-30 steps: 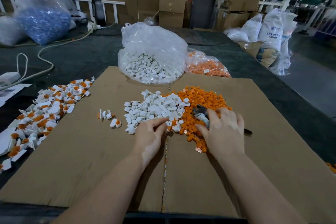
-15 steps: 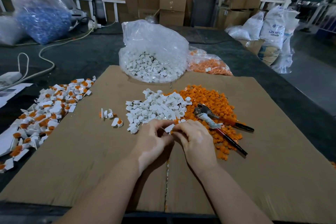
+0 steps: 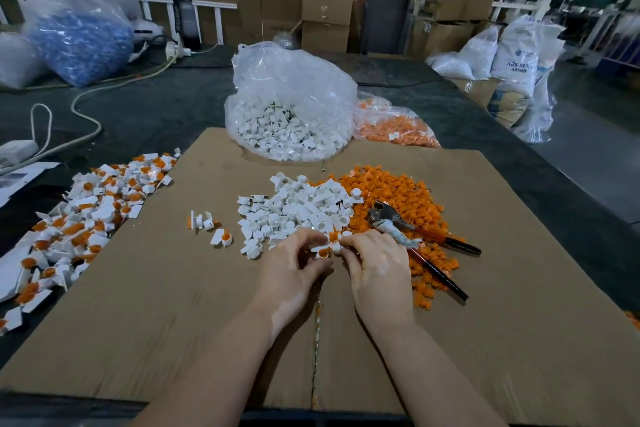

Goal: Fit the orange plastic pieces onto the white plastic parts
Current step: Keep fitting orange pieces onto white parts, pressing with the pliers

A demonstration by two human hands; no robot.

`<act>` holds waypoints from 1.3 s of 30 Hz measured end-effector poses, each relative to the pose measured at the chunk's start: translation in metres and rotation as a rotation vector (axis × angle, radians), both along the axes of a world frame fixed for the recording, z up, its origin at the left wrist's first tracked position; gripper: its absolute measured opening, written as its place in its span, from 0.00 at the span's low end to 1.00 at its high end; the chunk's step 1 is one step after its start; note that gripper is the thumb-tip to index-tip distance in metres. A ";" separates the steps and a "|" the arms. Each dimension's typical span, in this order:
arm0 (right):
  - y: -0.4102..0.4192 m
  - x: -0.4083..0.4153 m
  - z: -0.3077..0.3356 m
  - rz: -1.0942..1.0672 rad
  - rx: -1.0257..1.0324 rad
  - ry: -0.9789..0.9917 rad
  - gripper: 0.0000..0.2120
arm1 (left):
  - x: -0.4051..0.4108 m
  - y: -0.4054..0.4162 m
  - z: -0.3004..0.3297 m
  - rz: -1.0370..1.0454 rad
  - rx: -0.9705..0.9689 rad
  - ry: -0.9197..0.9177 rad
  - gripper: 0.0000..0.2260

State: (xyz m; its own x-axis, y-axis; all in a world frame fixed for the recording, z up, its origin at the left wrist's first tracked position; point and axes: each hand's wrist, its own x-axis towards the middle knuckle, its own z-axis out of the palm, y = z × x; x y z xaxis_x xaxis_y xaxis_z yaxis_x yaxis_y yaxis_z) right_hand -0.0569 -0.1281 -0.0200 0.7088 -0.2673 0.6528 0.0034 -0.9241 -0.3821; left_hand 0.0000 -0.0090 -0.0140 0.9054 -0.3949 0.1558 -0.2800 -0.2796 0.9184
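While both hands are meeting over the cardboard point(image 3: 173, 288):
Left hand point(image 3: 294, 270): fingers pinching white part point(image 3: 320, 248).
Right hand point(image 3: 377, 267): fingers pressing orange piece point(image 3: 323, 254) in.
Risk: a skewed push is likely jamming or dropping it.

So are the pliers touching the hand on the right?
Apart. The head view shows the pliers lying on the orange pieces, with a strip of orange pieces and cardboard between their handles and the right hand.

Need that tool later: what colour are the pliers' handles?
Red with black tips, on the pliers; head view.
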 end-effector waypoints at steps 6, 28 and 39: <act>0.000 0.002 -0.002 -0.112 -0.020 0.027 0.05 | -0.001 0.000 -0.001 0.025 0.016 -0.016 0.10; 0.003 0.001 -0.004 -0.236 -0.066 0.043 0.10 | -0.001 0.001 -0.001 0.032 0.084 -0.042 0.08; 0.004 0.001 -0.004 -0.243 -0.089 0.081 0.09 | -0.002 0.001 0.001 0.034 0.093 -0.076 0.10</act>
State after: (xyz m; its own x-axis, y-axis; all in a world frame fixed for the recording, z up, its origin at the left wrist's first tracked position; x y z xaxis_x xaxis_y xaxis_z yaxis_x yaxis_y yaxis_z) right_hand -0.0563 -0.1244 -0.0238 0.6818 -0.3801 0.6250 -0.2503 -0.9241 -0.2889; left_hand -0.0023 -0.0085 -0.0129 0.9054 -0.3803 0.1886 -0.3369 -0.3735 0.8643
